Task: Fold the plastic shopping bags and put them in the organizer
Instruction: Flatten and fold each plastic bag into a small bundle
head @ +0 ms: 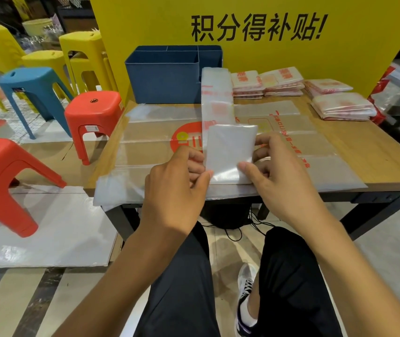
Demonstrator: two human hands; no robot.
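Note:
A translucent plastic bag folded into a long narrow strip (217,98) runs from the table's near edge toward the blue organizer (165,79). Its near end is folded over into a white flap (230,149). My left hand (182,181) pinches the flap's left edge and my right hand (274,171) pinches its right edge. Under the strip lies a second bag spread flat (315,152), with orange print. The organizer stands at the back of the table, its compartments showing no bags from this angle.
Stacks of folded bags (267,81) (342,107) sit at the table's back right. Red (92,117), blue (33,91) and yellow (84,52) plastic stools stand on the floor to the left. A yellow sign board (255,27) rises behind the wooden table (379,152).

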